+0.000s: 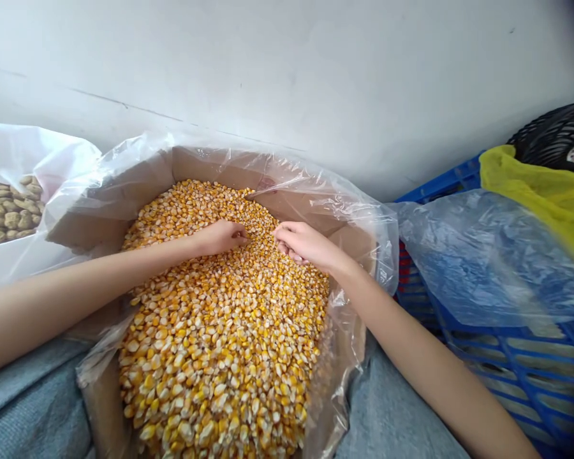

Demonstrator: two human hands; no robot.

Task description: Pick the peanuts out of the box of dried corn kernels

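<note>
Dried corn kernels (229, 338), yellow, orange and whitish, fill a cardboard box (110, 213) lined with clear plastic. My left hand (222, 237) is low over the far half of the corn, its fingers curled together at the surface. To its right, my right hand (302, 243) is closed as well, thumb and index finger pinched, other fingers folded over the kernels. A short gap of corn separates the two hands. Whatever lies between the fingertips of either hand is hidden or too small to tell.
Peanuts in shells (9, 210) lie in a white-lined container at the left. On the right, a blue plastic crate (521, 376) carries a crumpled clear bag (497, 255), yellow mesh (540, 191) and a black round basket-like object (555, 134). A white wall (287, 70) rises behind the box.
</note>
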